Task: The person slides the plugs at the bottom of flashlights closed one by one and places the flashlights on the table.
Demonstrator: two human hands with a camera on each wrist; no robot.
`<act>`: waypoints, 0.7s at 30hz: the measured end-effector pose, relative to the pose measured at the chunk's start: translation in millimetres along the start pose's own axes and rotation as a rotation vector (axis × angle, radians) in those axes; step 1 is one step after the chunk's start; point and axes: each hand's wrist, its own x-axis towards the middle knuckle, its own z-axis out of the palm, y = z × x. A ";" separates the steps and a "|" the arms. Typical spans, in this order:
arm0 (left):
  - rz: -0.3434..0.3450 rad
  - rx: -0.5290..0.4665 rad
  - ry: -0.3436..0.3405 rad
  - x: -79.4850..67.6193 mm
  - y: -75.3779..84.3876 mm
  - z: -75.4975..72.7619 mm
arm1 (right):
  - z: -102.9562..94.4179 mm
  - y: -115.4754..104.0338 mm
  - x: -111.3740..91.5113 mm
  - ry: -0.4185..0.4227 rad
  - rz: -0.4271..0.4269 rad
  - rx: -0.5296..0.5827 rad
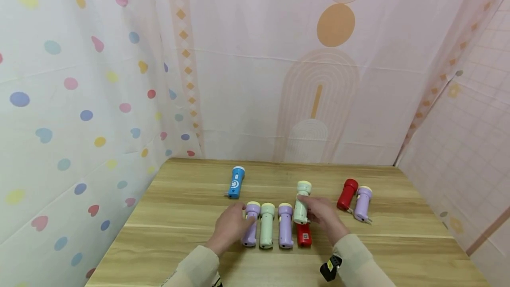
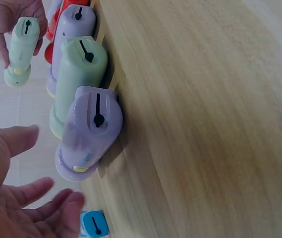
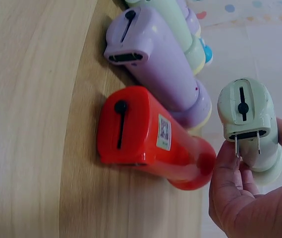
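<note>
My right hand grips a pale green flashlight by its body, above the table. Two metal plug prongs stick out of its tail end in the right wrist view. Beneath it lies a red flashlight with a printed label. To the left of that are a purple flashlight, another pale green flashlight and a second purple flashlight, side by side in a row. Beside this last one is my left hand, its fingers loosely spread and, in the left wrist view, apart from it.
A blue flashlight lies farther back on the left. Off to the right lie another red flashlight and a purple one, both with prongs out. Patterned curtains stand around the wooden table.
</note>
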 end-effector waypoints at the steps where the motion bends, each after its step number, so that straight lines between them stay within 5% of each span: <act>1: 0.014 0.000 0.017 0.1 0.2 -0.3 | 1.3 -0.2 -0.6 -0.006 -0.001 0.005; 6: 0.097 -0.039 0.063 1.9 4.0 -1.7 | 7.1 -0.5 -2.7 -0.035 -0.020 0.029; 14: 0.214 -0.077 -0.004 3.3 15.5 -1.9 | 15.8 -2.2 -5.4 -0.070 -0.035 0.066; 21: 0.351 -0.049 0.008 1.0 23.7 -0.2 | 24.1 -4.9 -7.3 -0.059 -0.033 0.045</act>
